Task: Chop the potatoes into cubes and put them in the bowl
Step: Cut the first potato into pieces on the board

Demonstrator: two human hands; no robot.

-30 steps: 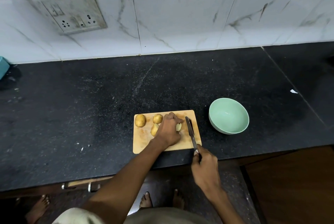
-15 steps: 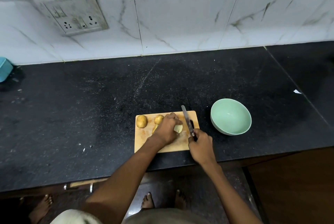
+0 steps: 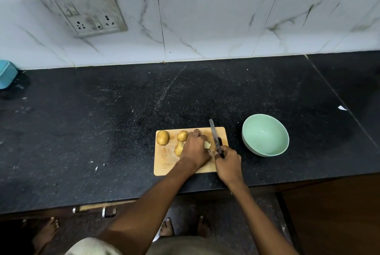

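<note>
Change since half a second ago: slight. Right hand (image 3: pixel 227 161) and knife (image 3: pixel 214 137) sit a touch nearer the left hand (image 3: pixel 194 150); the blade lies close beside the cut piece (image 3: pixel 207 145). A second ago the right hand was back at the counter's front edge with the knife along the board's right side. Potatoes and bowl unmoved.

Board (image 3: pixel 166 162): wooden, on black counter (image 3: pixel 102 121), near the front edge.

Potatoes: one whole (image 3: pixel 162 137) at the board's far-left corner; a second (image 3: pixel 182 136) just right of it; a third piece (image 3: pixel 178 148) below, partly under the left hand.

Left hand: fingers curled down over the pale cut piece, holding it to the board.

Right hand: wrapped round the knife handle; blade points away from the person, tip past the board's far edge.

Bowl (image 3: pixel 265 134): pale green, right of the board, apart from it; nothing seen inside.

Hidden or unclear: most of the cut piece lies under the left hand; whether the blade touches it cannot be told. Knife handle mostly covered by the right hand. Blue object (image 3: pixel 7 73) at left edge cut off by the frame.
</note>
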